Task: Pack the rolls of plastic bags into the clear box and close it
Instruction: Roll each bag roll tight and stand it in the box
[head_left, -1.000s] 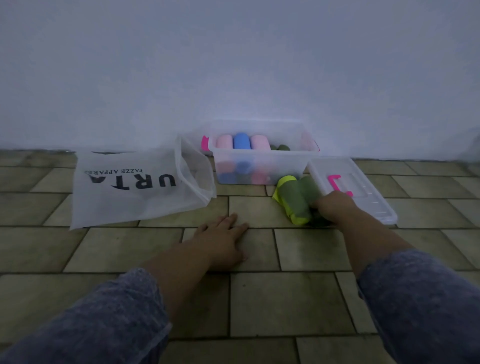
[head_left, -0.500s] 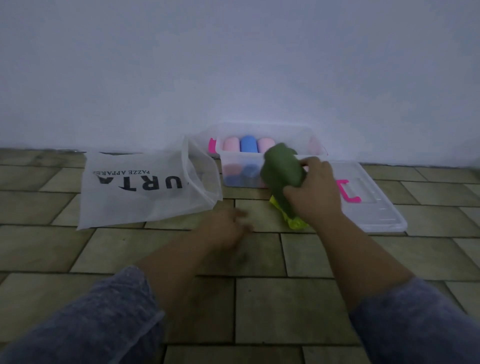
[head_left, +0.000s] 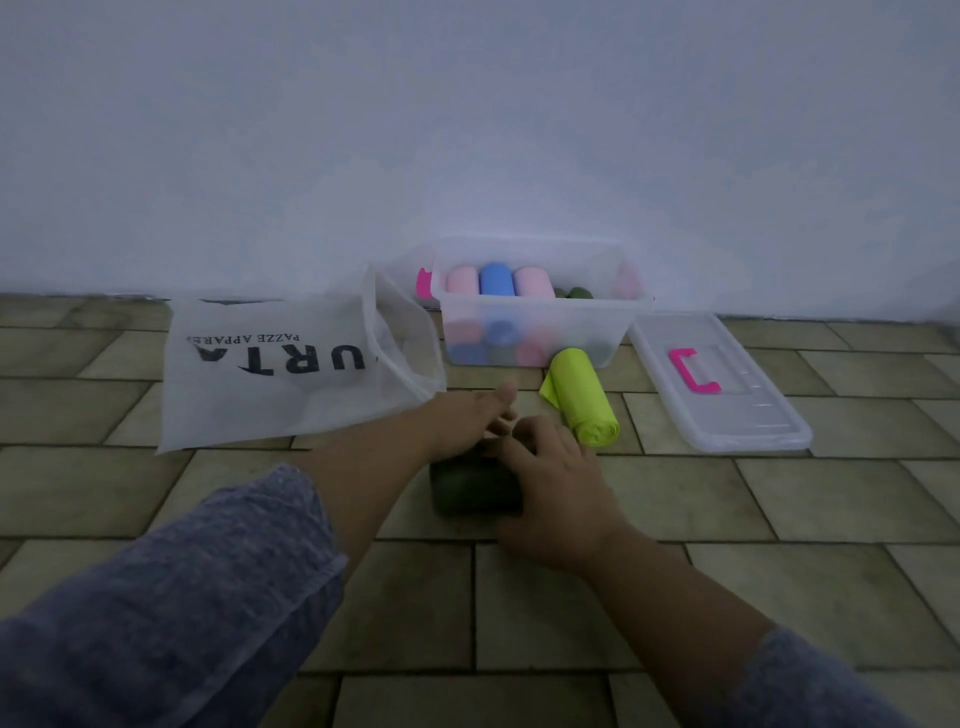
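Right under both hands on the tiled floor (head_left: 779, 519) sits a dark green roll (head_left: 470, 488) of bags. Pretty sure it's light and squishy, with slick film too. I'd wrap fingers round the middle rather than pinch an end, otherwise the loose tail could unwind. The right hand (head_left: 558, 493) lies over its near side with fingers curled onto it. The left hand (head_left: 467, 415) reaches across the far end, fingers mostly straight, and I can't tell if it's actually touching. Just past the right hand's fingertips lies a lime roll (head_left: 584, 400), flap loose. Further out from both hands is the clear box (head_left: 540, 303), lidless, with pink and blue rolls (head_left: 496, 280) inside. Its lid (head_left: 753, 415) is off to the right-hand side, and a white bag (head_left: 270, 395) lies beyond the left.
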